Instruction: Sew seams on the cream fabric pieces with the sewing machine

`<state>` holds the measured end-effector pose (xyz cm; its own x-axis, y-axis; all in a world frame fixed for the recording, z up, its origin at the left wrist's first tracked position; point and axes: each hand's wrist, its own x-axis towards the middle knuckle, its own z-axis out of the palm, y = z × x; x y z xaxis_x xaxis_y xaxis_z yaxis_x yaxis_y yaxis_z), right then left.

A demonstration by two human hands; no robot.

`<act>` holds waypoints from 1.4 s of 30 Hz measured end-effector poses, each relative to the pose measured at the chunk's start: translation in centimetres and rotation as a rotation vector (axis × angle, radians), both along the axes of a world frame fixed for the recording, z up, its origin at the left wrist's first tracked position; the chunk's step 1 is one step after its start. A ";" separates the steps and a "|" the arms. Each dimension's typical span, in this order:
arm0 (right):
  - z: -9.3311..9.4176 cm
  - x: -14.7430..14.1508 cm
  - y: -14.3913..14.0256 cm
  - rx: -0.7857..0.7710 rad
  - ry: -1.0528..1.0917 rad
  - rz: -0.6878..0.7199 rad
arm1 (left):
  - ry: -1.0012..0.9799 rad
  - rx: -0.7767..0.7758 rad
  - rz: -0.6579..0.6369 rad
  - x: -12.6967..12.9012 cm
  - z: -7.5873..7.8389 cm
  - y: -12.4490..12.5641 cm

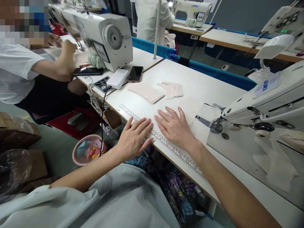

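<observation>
My left hand [135,139] lies at the table's near edge, over the printed ruler scale [179,155], with its fingers stretched out. Flat on the white table [209,84], my right hand [174,128] has its fingers spread, their tips close to the left hand's. A thin whitish piece seems to lie under the hands, but its outline is hard to make out against the table. Beyond my fingers are a pale pink fabric piece [146,91] and a few smaller cut pieces [172,90]. To the right stands a sewing machine [261,117].
A phone [136,73] and a white power bank [117,78] with a cable rest at the left, by another sewing machine [111,38]. A co-worker [21,69] sits there. Below are a pink basket [86,150] and cardboard boxes [17,131].
</observation>
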<state>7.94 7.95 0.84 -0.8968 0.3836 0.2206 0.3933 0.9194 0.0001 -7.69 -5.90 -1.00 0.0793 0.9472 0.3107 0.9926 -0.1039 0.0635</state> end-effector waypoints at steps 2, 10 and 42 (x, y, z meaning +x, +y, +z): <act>0.1 0.0 0.0 0.006 -0.003 -0.012 | 0.000 -0.001 0.002 -0.1 0.1 -0.1; -0.1 0.1 0.2 -0.027 0.053 -0.043 | -0.031 0.004 -0.010 -0.1 0.2 -0.1; 0.4 1.2 0.6 -0.015 0.106 -0.081 | -0.154 0.095 -0.036 -1.6 -0.1 -1.2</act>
<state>9.09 8.57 1.23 -0.8349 0.4575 0.3060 0.4631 0.8844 -0.0585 -9.27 -7.06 -1.06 0.0576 0.9103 0.4100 0.9674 -0.1524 0.2024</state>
